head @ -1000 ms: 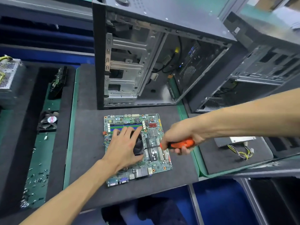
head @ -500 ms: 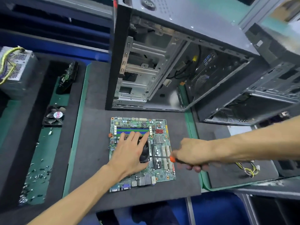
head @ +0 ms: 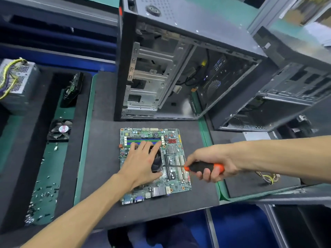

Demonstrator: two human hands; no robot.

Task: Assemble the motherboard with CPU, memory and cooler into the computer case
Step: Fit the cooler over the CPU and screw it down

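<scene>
Grey mat (head: 100, 176), open case (head: 179, 68) behind motherboard (head: 172, 183), left grip (head: 141, 163) spread, right grip (head: 213, 161) clutching screwdriver (head: 200, 167)

1. The left hand (head: 143, 162) reaches in from the near left, forearm bare, palm down with its fingers (head: 143, 144) straight and spread flat.
2. The right hand (head: 211, 162) comes in from the right, forearm bare, fingers curled in a closed grip, knuckles up.
</scene>
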